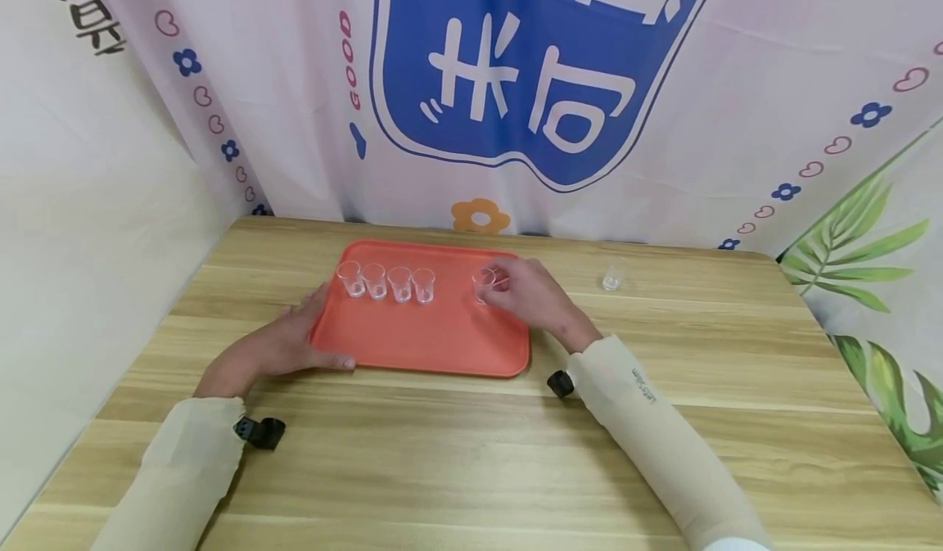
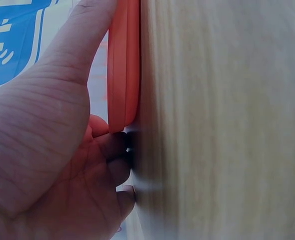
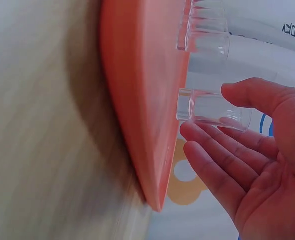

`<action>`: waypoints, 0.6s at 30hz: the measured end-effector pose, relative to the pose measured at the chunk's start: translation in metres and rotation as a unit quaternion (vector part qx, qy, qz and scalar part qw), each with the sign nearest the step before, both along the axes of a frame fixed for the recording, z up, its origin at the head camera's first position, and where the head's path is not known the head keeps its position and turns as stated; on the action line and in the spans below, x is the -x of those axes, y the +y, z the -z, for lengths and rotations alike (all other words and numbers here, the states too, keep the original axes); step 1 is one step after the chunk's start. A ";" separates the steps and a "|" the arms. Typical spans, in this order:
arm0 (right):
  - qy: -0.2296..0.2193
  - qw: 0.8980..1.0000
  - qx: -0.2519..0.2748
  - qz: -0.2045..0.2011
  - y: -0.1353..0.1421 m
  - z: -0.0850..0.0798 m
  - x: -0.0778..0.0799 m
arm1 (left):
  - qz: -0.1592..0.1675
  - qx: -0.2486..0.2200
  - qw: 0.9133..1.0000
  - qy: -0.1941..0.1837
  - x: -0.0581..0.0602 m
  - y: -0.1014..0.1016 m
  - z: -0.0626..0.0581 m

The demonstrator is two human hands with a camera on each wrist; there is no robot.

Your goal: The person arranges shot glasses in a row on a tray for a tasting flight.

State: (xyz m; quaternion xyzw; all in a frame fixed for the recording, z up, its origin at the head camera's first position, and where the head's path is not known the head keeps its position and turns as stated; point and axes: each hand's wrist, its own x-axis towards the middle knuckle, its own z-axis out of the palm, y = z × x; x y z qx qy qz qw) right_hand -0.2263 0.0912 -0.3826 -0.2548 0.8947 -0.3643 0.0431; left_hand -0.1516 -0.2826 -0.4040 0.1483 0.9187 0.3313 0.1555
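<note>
On an orange-red tray [image 1: 412, 338], several small clear shot glasses [image 1: 400, 285] stand upright in a row toward the left. Apart from them, on the right part of the tray, my right hand [image 1: 536, 293] holds another shot glass [image 3: 205, 106] between thumb and fingers. That glass is upright, with its base at the tray surface and the thumb near its rim. My left hand [image 1: 287, 342] grips the tray's near left corner, thumb along the front edge and fingers along the left side. Part of the left fingers is hidden by the tray in the left wrist view.
One more clear glass [image 1: 612, 277] stands on the wooden table [image 1: 442, 461], right of the tray. A printed curtain [image 1: 295, 125] hangs along the table's back edge. Both forearms wear pale sleeves with small black wrist devices [image 1: 261, 432].
</note>
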 end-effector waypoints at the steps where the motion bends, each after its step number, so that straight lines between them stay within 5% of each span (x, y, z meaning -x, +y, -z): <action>1: -0.004 1.000 -0.001 0.001 -0.002 -0.001 0.000 | 0.001 -0.001 1.000 0.000 0.000 0.000 0.000; 18: -0.008 1.000 0.012 -0.018 -0.029 -0.003 0.003 | 0.000 0.001 1.000 -0.002 0.001 0.001 0.000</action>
